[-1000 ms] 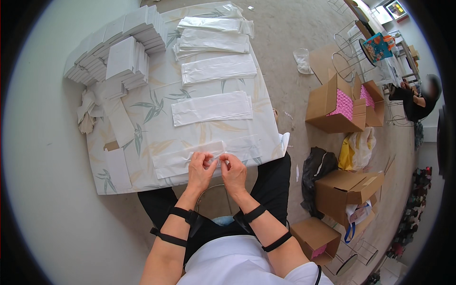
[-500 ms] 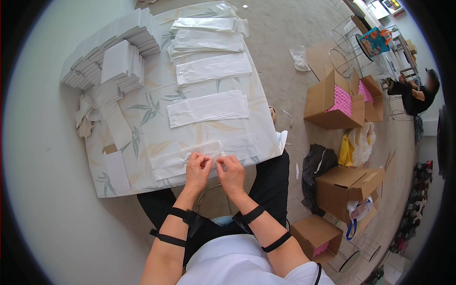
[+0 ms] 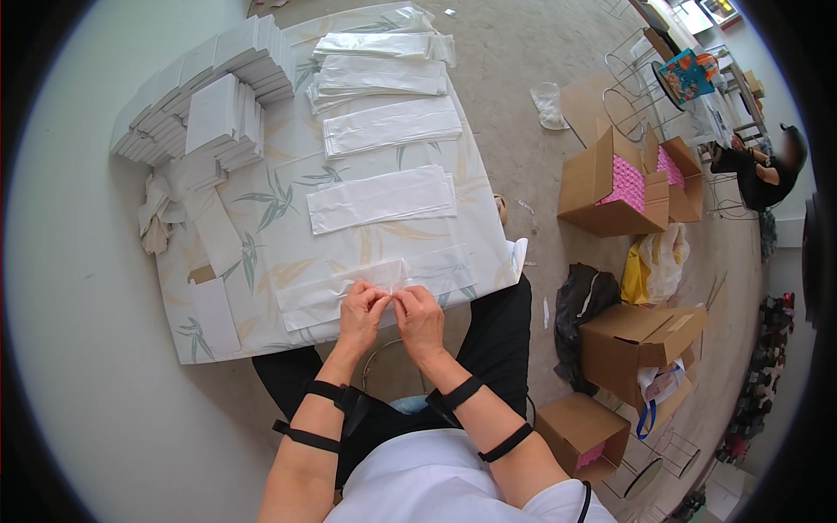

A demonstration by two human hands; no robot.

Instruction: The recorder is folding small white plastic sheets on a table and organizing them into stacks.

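A long white folded strip [image 3: 327,296] lies along the table's near edge, with a translucent plastic sleeve [image 3: 446,268] extending from it to the right. My left hand [image 3: 362,315] is closed in a pinch at the place where white and translucent parts meet. Facing it, my right hand [image 3: 420,322] also pinches, fingertips almost touching the left ones. Both seem to grip the sleeve's thin edge; the fingers mostly hide it. Farther up the table lie a flat white packet stack [image 3: 381,200] and another white packet stack [image 3: 392,126].
White boxes [image 3: 214,113] are piled at the far left, beside a crumpled cloth [image 3: 159,209]. An open white box [image 3: 214,312] lies near the left corner. Cardboard boxes [image 3: 602,196] with pink contents stand on the floor at right. A person [image 3: 767,170] sits beyond them.
My right hand has moved slightly left, bringing its fingertips up against the left hand's. The white strip and sleeve remain in place.
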